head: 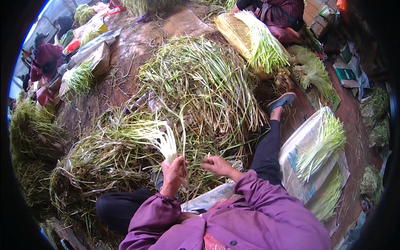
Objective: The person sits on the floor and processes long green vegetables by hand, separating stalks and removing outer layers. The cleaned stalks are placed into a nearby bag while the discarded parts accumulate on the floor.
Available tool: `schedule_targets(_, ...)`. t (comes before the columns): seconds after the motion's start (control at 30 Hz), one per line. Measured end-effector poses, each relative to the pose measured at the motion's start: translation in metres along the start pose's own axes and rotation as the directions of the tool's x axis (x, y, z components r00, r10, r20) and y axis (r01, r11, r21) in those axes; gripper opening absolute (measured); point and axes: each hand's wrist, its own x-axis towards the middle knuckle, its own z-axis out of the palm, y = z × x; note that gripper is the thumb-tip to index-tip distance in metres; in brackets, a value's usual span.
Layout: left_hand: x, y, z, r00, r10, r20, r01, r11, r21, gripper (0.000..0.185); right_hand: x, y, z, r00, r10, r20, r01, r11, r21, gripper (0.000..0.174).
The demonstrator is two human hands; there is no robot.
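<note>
In my left hand is a small bundle of pale stalks, gripped near the lower end. Their white parts rise above my fist, and the yellowish-green leaves droop over to the left. One longer stalk stands up separately beside the bundle. A short way to the right, my right hand is apart from the bundle, with its fingers curled and slightly blurred. Whether anything small is between those fingers cannot be made out. Beneath both hands lies a heap of loose leaves and trimmings.
A large pile of uncleaned green stalks lies ahead. On my right, a white woven sack bears cleaned pale stalks. Another person sits beyond a yellow sack with stalks on it. More people are at the far left.
</note>
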Motion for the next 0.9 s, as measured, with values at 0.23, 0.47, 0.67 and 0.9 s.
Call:
schedule_targets(0.23, -0.005, 0.001, 0.000, 0.983, -0.109, 0.146, 0.115, 0.993, -0.034, 0.011, 0.032, -0.055, 0.004, 0.973, -0.231, -0.001, 0.125, 0.524, 0.843, 0.018)
schedule_targets(0.47, -0.002, 0.005, 0.002, 0.964, 0.261, -0.055, -0.233, 0.926, 0.297, 0.011, 0.023, -0.064, 0.005, 0.928, -0.301, -0.221, 0.373, 0.779, 0.504, 0.017)
schedule_targets(0.67, -0.004, 0.009, 0.004, 0.927, 0.372, 0.054, -0.356, 0.824, 0.441, 0.006, 0.012, -0.076, 0.011, 0.794, -0.532, -0.293, 0.500, 0.846, -0.184, 0.019)
schedule_targets(0.9, -0.001, 0.008, 0.003, 0.935, 0.352, 0.038, -0.332, 0.836, 0.436, 0.006, 0.003, -0.078, 0.021, 0.709, -0.615, -0.345, 0.488, 0.781, -0.390, 0.014)
